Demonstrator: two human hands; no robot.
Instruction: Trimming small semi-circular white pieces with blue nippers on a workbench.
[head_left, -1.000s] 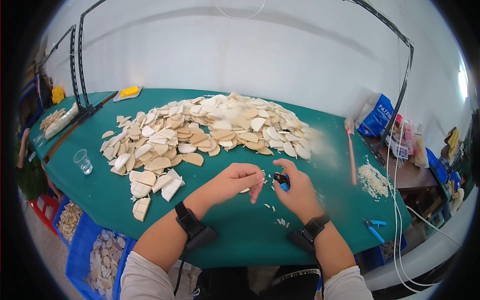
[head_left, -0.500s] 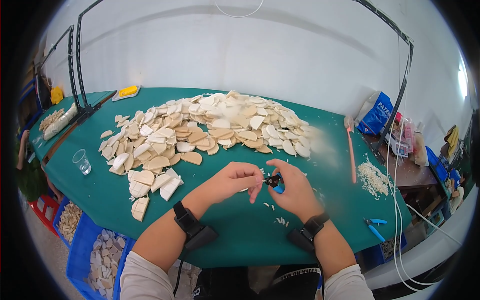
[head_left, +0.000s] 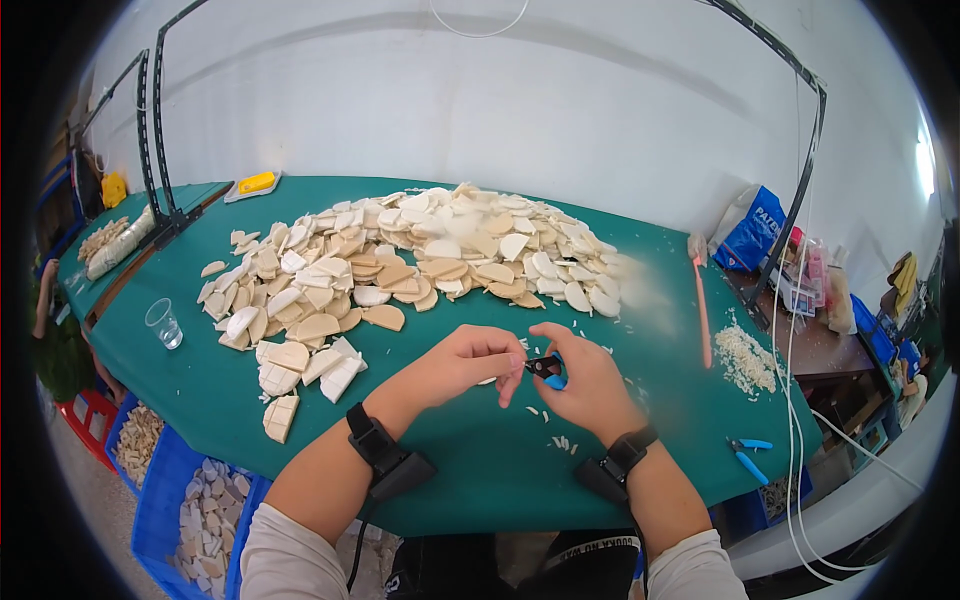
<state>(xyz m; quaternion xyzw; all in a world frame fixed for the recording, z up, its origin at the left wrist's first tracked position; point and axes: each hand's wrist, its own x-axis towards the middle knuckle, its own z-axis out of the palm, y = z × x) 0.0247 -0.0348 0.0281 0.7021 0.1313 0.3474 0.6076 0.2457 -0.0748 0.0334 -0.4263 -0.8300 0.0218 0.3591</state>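
My right hand [head_left: 583, 380] is closed around a pair of cutting pliers [head_left: 546, 367] with dark jaws and blue handles. The jaws point left, almost meeting the fingertips of my left hand [head_left: 478, 362]. Those fingers are bent in a pinch; what they hold is too small and too hidden to name. Beyond both hands spreads a big heap of flat, half-round cream and tan pieces [head_left: 383, 316]. Small pale slivers [head_left: 563, 443] lie on the green table cover [head_left: 480, 490] under and beside the right hand.
A second pair of blue-handled pliers [head_left: 750, 458] lies at the right, near a mound of pale scraps [head_left: 747, 360] and a pink-handled brush [head_left: 702, 310]. On the left stand a clear plastic cup [head_left: 164, 324] and, below the table edge, a blue bin [head_left: 158, 530] of pieces. White cables [head_left: 792, 420] hang at right.
The pliers in my right hand have tilted slightly, and their jaws sit at a little different angle by the left fingertips. My left hand has hardly moved.
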